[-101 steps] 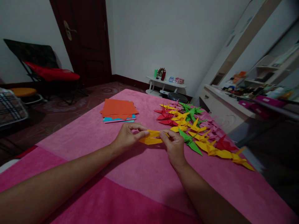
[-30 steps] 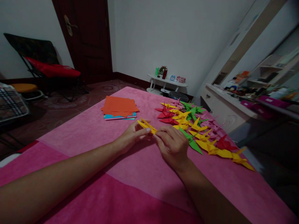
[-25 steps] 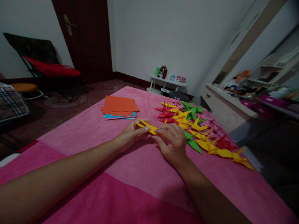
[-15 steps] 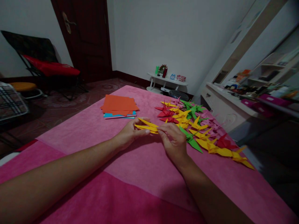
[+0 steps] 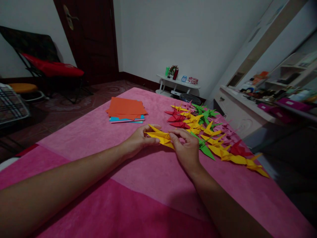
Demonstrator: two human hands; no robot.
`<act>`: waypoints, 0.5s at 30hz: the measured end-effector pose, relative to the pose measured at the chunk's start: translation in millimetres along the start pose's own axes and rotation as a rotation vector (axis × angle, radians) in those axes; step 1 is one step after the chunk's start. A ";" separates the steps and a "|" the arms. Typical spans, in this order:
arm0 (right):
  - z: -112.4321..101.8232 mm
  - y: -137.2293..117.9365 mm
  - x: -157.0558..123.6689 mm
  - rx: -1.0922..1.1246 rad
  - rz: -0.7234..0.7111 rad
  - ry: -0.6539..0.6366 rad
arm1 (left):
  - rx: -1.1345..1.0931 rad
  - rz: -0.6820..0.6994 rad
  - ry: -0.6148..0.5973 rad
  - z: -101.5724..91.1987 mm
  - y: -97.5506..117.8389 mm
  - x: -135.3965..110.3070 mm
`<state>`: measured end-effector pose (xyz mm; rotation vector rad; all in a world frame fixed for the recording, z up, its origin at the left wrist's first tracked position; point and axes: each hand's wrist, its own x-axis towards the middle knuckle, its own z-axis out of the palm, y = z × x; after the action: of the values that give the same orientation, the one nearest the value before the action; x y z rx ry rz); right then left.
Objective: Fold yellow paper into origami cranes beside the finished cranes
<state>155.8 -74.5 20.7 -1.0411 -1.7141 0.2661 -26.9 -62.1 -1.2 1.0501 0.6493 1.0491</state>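
A half-folded yellow paper piece (image 5: pixel 158 136) is held between both hands just above the pink cloth (image 5: pixel 148 178). My left hand (image 5: pixel 138 142) pinches its left end with thumb and fingers closed. My right hand (image 5: pixel 186 149) pinches the right end, fingers curled over the paper. To the right lies a spread of several folded paper cranes (image 5: pixel 210 135) in yellow, red, green and pink. A stack of coloured paper sheets (image 5: pixel 126 109), orange on top, lies beyond my left hand.
The pink cloth covers a table whose right edge drops off near the cranes. A cluttered white counter (image 5: pixel 237 102) stands to the right. A small white shelf (image 5: pixel 178 86) is by the far wall. A dark chair with a red cushion (image 5: pixel 49 67) stands at left near the door.
The yellow piece went from a flat strip held between the hands to a narrower, pointed shape. Both hands stayed pinched on it and shifted slightly; the view tilted a little.
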 end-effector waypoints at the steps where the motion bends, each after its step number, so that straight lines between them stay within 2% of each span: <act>1: 0.1 -0.2 0.0 0.008 0.023 0.003 | -0.001 -0.002 -0.001 0.0 -0.1 0.1; 9: 3.3 0.7 -0.8 0.092 0.197 0.008 | -0.063 -0.075 0.019 2.7 3.6 -0.5; 13: 2.9 0.1 -0.6 0.086 0.184 -0.001 | -0.029 -0.063 0.022 2.9 3.2 0.1; 15: 1.9 0.0 -0.6 0.059 0.145 -0.010 | 0.073 -0.015 0.043 1.9 1.8 0.8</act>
<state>154.2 -74.4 19.5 -1.1237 -1.6319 0.4136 -25.6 -61.9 1.3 1.0869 0.7343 1.0434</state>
